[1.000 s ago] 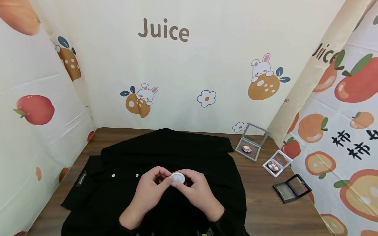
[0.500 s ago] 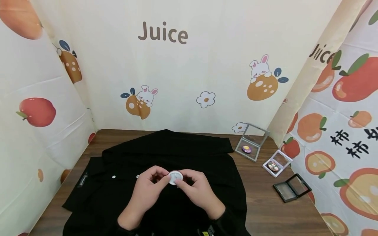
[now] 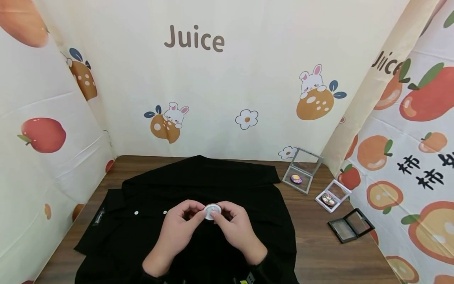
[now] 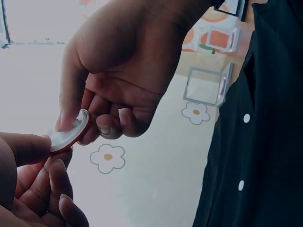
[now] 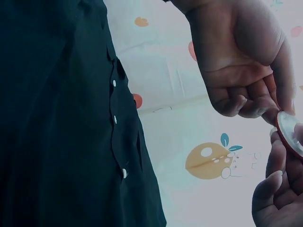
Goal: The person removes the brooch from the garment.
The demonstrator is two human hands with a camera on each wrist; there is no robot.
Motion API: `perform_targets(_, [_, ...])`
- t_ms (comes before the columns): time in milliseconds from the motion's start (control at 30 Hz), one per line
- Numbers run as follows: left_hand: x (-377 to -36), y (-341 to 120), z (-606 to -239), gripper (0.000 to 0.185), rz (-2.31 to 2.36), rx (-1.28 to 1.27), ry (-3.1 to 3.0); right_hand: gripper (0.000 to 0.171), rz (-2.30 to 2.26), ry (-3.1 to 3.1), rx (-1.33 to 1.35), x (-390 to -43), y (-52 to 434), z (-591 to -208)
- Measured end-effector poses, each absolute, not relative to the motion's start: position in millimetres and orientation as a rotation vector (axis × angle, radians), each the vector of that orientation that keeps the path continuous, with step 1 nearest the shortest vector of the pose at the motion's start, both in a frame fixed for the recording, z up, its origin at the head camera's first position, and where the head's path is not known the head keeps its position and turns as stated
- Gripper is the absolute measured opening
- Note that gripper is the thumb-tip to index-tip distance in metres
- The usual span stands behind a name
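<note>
1. I see a small round badge (image 3: 212, 211) held up above the black shirt (image 3: 220, 185), at the middle of the table (image 3: 319, 244), pinched between both hands.
2. The left hand (image 3: 177, 228) comes in from the lower left; its thumb and forefinger are clamped on the badge's left edge, and the other fingers curl loosely underneath.
3. The right hand (image 3: 237, 230) mirrors it from the lower right, thumb and forefinger pinching the right edge; in the left wrist view the remaining fingers (image 4: 125, 120) fold in toward the palm.
4. The badge shows me a pale, whitish back face; from the wrist views it reads as a thin disc (image 4: 68, 132) with a red rim (image 5: 289, 135), tilted on edge between the fingertips.
5. Compared with half a second ago, I find the badge slightly higher and turned a little, and both hands have stayed closed on it in nearly the same place over the shirt.
6. The shirt lies spread flat, white buttons (image 3: 136, 213) along its placket.
7. Off to the right sit three open display cases: a grey one (image 3: 302, 172) holding a purple badge, a white one (image 3: 332, 196) and a black one (image 3: 350, 225).
</note>
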State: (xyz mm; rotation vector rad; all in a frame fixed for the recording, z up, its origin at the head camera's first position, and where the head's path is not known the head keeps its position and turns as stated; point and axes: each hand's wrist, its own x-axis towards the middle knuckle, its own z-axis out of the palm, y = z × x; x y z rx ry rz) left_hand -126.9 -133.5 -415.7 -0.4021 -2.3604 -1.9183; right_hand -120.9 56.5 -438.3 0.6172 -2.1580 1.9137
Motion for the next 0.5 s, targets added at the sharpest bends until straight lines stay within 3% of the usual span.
perform_targets(500, [-126.6,-133.7,-414.8,0.004,-1.895,-0.376,-2.349,0.013,1.968,-2.202,0.477,-117.3,49.2,-440.5])
